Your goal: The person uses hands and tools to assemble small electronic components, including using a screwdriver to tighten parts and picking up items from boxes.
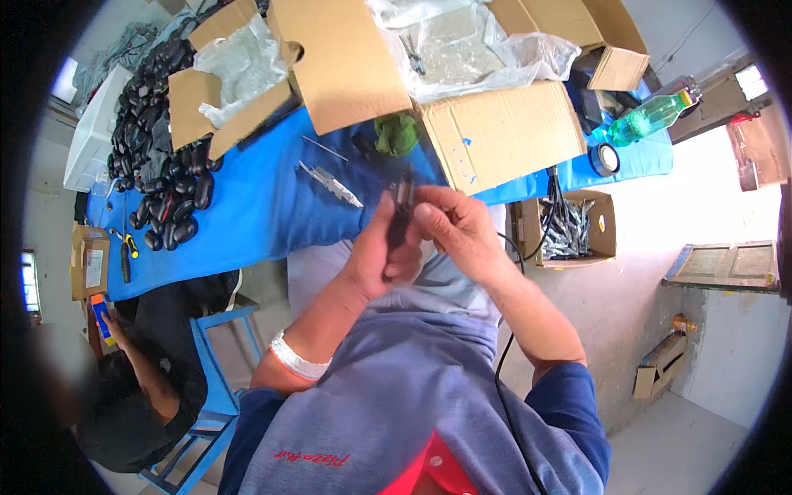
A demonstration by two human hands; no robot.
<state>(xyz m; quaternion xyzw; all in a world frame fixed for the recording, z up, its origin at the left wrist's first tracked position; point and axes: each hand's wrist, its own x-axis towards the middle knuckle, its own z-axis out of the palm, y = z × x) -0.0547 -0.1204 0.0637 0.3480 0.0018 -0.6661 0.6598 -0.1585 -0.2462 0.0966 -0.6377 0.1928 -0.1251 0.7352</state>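
My left hand is wrapped round a small dark elongated piece, held upright just over the near table edge; motion blurs its detail. Thumb and fingers of my right hand pinch together against its right side. Left of the hands, a slim silver-white metal part lies on the blue table cover, with a thin rod behind it. A crumpled green cloth sits just beyond my hands.
Open cardboard boxes with plastic wrap line the far side. Black rounded casings heap up at left. A green bottle leans at far right. Metal parts fill a lower box. At left, a seated person holds a blue-orange box.
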